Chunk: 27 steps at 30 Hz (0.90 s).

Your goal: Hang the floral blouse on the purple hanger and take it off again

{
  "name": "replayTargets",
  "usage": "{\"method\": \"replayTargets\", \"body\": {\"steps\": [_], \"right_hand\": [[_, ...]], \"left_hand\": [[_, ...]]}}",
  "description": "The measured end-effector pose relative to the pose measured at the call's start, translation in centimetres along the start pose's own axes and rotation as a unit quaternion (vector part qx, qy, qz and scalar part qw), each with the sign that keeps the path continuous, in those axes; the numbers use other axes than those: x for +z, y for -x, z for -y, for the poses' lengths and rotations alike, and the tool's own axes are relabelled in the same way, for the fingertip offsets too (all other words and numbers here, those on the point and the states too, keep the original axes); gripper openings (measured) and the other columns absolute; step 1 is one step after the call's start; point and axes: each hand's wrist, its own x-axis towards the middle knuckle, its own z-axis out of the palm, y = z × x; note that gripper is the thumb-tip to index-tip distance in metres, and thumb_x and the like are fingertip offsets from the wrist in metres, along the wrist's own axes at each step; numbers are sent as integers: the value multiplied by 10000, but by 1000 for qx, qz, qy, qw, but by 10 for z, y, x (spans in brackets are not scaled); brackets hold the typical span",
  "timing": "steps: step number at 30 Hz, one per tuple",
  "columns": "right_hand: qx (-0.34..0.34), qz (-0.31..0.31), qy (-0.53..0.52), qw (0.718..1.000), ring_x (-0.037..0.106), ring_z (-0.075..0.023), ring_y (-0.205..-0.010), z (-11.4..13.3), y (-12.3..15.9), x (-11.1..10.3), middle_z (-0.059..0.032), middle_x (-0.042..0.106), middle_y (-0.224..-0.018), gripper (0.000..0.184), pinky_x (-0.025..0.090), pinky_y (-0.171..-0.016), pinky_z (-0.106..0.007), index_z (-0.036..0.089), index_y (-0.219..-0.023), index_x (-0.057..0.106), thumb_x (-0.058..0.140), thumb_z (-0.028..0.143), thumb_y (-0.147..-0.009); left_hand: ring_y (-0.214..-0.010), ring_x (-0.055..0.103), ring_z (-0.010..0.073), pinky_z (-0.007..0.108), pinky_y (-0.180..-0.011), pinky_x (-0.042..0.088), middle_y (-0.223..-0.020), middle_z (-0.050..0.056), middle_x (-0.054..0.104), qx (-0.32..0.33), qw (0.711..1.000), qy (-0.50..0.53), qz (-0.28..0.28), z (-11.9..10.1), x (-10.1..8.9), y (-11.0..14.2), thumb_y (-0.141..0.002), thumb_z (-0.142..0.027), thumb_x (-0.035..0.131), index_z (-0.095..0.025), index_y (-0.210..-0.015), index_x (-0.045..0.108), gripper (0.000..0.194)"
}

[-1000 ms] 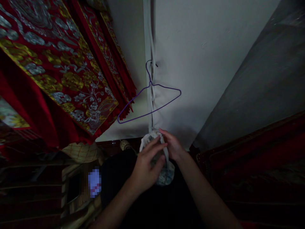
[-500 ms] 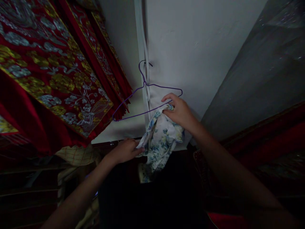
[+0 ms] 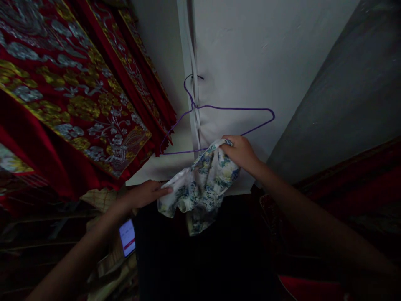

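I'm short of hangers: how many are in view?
1: the purple hanger by the wall, partly behind the floral cloth. Others may be hidden under the red drapes.

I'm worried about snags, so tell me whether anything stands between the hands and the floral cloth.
Nothing visible does: the left hand and right hand both hold the floral cloth. The purple hanger passes behind it; whether they touch is unclear.

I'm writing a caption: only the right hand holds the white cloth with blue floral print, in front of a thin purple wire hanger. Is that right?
Not quite: in the head view, the left hand grips the white floral cloth too, along with the right hand. The rest stands.
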Motion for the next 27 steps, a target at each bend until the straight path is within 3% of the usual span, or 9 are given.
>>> {"method": "replayTargets", "body": {"steps": [3, 6, 8, 14, 17, 19, 23, 25, 27], "right_hand": [[0, -3, -15, 1000, 431, -141, -545, 8, 1, -12, 17, 454, -530, 209, 276, -573, -278, 208, -562, 516, 550, 288, -753], [24, -12, -44, 999, 438, -141, -550, 9, -2, -15, 6, 476, -539, 256, 285, -557, -278, 200, -557, 538, 553, 344, -768], [43, -13, -61, 997, 438, -140, -559, 9, -3, -12, 2, 481, -551, 290, 290, -549, -274, 195, -552, 539, 573, 390, -764], [16, 85, -144, 986, 504, -154, -614, 13, 7, -3, -1, 547, -624, 230, 398, -596, -280, 190, -654, 596, 549, 383, -770], [-34, 66, -116, 990, 608, -194, -733, 12, 12, -11, -27, 658, -761, 150, 469, -692, -311, 198, -791, 668, 563, 306, -781], [-36, 8, -95, 995, 653, -218, -802, 5, 11, -23, -48, 717, -910, 332, 503, -731, -338, 216, -1088, 702, 596, 257, -776], [21, -110, -54, 992, 665, -235, -744, -21, -6, -51, -74, 731, -949, 906, 520, -672, -361, 205, -1553, 378, 722, 197, -715], [51, -107, -38, 992, 675, -244, -789, -33, -18, -66, -101, 736, -960, 924, 521, -697, -370, 150, -1529, 434, 772, 165, -669], [75, -54, -47, 995, 677, -237, -826, -38, -29, -82, -136, 747, -980, 704, 516, -717, -361, 103, -1339, 640, 807, 172, -658]], "left_hand": [[-765, 650, 257, 289, -727, 493, -753, 55, 731, 78, 988, 12, -134, 4, -22, -16, -747, -555, 754, -214, -737, 739, 342], [-972, 668, 294, 357, -949, 496, -966, 94, 759, 164, 943, 14, -289, -1, -41, -29, -819, -553, 688, -211, -897, 755, 358], [-1068, 655, 288, 377, -1006, 489, -1052, 100, 742, 204, 914, 34, -349, -8, -47, -34, -886, -578, 606, -208, -993, 728, 404], [-870, 652, 185, 304, -783, 544, -987, 52, 698, 275, 877, 69, -388, -47, -52, -49, -956, -408, 529, -222, -1205, 591, 317], [-805, 650, 184, 298, -748, 521, -928, 50, 717, 258, 882, -17, -395, -63, -59, -53, -944, -301, 500, -183, -1236, 626, 340], [-810, 655, 201, 317, -776, 515, -919, 64, 733, 234, 882, -94, -398, -68, -64, -51, -950, -277, 467, -164, -1143, 691, 316], [-896, 652, 226, 357, -879, 516, -1000, 85, 731, 243, 874, -166, -386, -67, -71, -49, -945, -233, 454, -161, -1114, 694, 301], [-952, 640, 237, 386, -932, 511, -1035, 101, 701, 264, 871, -183, -373, -65, -73, -53, -941, -209, 447, -152, -1090, 685, 286], [-1026, 620, 250, 412, -983, 497, -1079, 117, 659, 279, 862, -190, -378, -63, -76, -60, -941, -200, 448, -146, -1063, 679, 266]]}}
